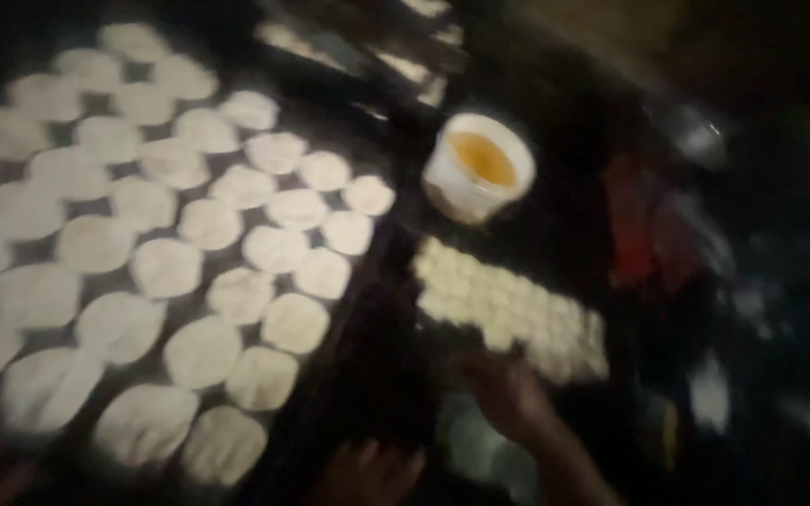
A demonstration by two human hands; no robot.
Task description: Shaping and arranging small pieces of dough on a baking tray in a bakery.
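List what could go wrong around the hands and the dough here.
The right hand reaches the packed dough balls; in this dim, blurred view it might squash neighbours. The white cup of yellow liquid sits just beyond them and could be knocked over. The left hand hangs low beside the flattened rounds.

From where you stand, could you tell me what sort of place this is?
Probably a dim flatbread cooking station: rows of pale round dough discs on a dark flat griddle, a white cup of yellow liquid.
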